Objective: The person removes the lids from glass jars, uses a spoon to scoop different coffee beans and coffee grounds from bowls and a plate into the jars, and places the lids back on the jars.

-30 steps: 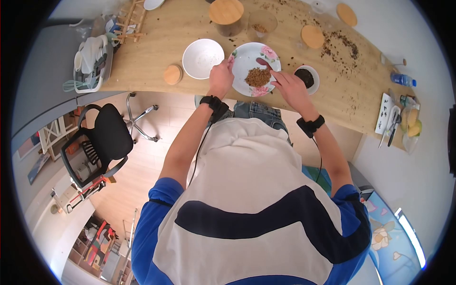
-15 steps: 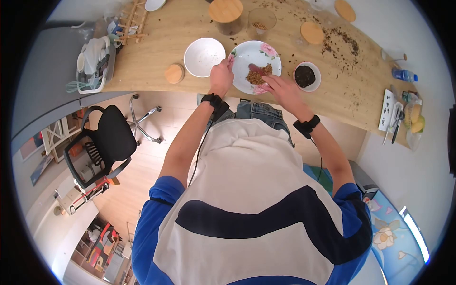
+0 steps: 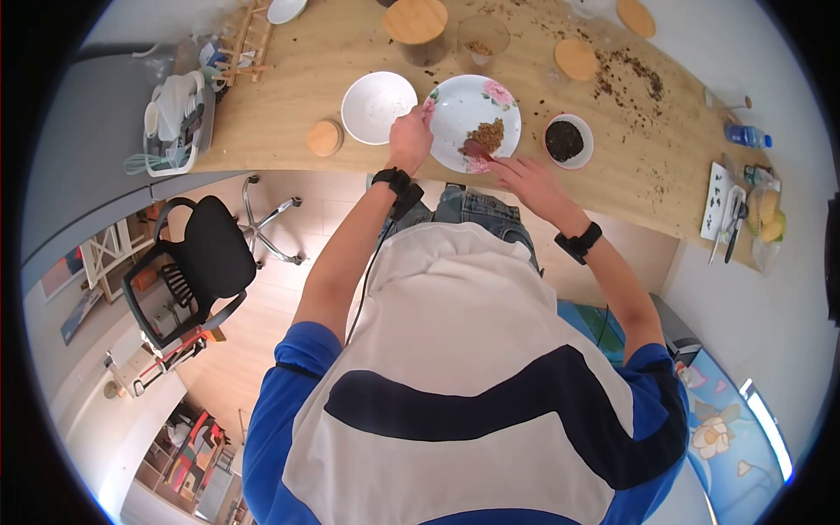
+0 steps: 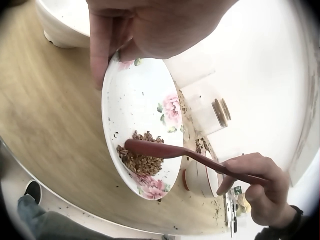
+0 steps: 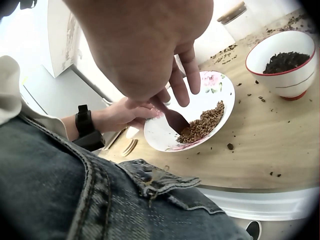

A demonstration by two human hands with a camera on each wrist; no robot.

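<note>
The left hand (image 3: 409, 141) pinches the left rim of a white plate with pink flowers (image 3: 451, 109). Brown grains (image 3: 490, 134) lie heaped in its lower right part, and the left wrist view shows the plate (image 4: 135, 95) tilted. Between its thumb and fingers the right hand (image 3: 534, 185) holds a dark red spoon (image 3: 477, 149); in the left wrist view the spoon's bowl (image 4: 145, 147) touches the grains (image 4: 142, 162). Seen from the right wrist, the spoon (image 5: 176, 120) meets the edge of the heap (image 5: 205, 124).
A white bowl (image 3: 378, 109) stands left of the plate, a small bowl of dark bits (image 3: 564, 140) to its right. Behind are a wooden-lidded jar (image 3: 416, 22) and a clear cup (image 3: 483, 39). Round wooden lids (image 3: 324, 137) and scattered dark crumbs (image 3: 612, 79) lie on the table.
The spoon has moved from the heap's upper side down to its lower left edge, and the grains have shifted up and right. The left hand stays at the plate's rim.
</note>
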